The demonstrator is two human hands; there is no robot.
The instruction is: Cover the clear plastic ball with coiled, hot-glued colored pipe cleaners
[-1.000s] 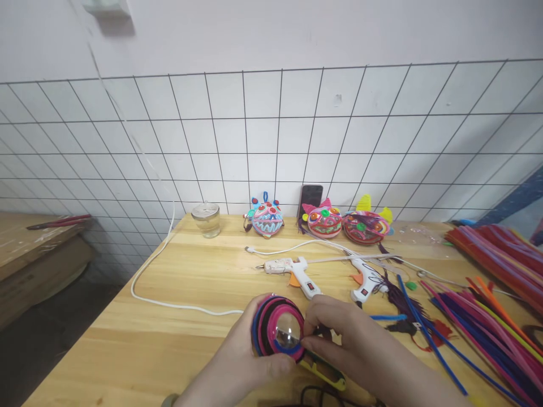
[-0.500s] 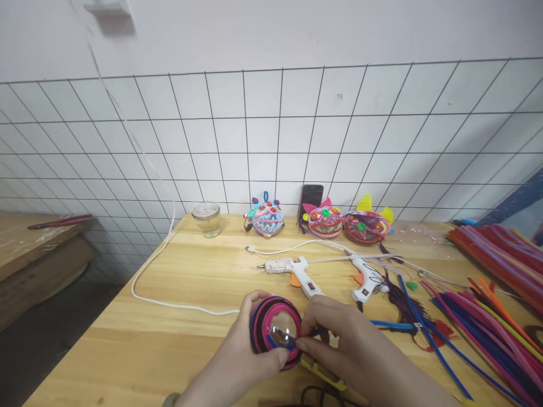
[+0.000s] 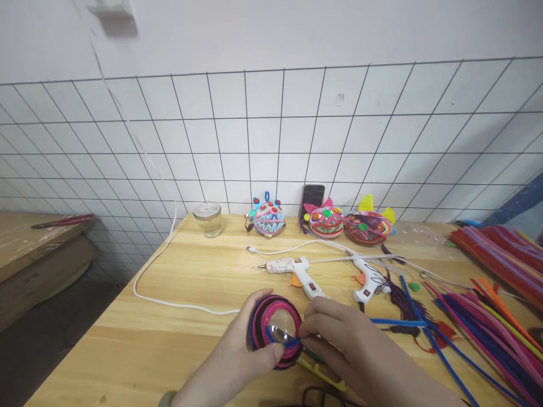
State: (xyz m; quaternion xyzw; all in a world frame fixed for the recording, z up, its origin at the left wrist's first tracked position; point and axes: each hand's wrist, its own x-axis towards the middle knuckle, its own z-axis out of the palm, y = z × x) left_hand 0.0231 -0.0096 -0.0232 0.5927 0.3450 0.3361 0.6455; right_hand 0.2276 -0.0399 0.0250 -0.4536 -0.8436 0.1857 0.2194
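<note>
My left hand (image 3: pixel 248 339) is wrapped round a round clear case (image 3: pixel 280 323) ringed with pink, black and dark blue pipe cleaners, its thumb on the near rim. At the right side of the case, the fingers of my right hand (image 3: pixel 335 333) pinch a blue pipe cleaner (image 3: pixel 292 342), which lies along the lower edge of the clear centre. A yellow-edged object (image 3: pixel 322 374) lies under my right hand, mostly hidden. Beyond the hands rest two white glue guns (image 3: pixel 303 274), one left of the other.
Several decorated fish-like cases (image 3: pixel 268 219) stand at the wall, near a phone (image 3: pixel 313 195). A jar of liquid (image 3: pixel 207 220) is at the back left. Loose pipe cleaners (image 3: pixel 487 322) and a red bundle (image 3: pixel 500 254) cover the right side. A white cable (image 3: pixel 178 306) crosses the table.
My right fingers have shifted slightly at the rim of the case, and more of the blue pipe cleaner shows across its lower part. The left hand keeps its hold on the case.
</note>
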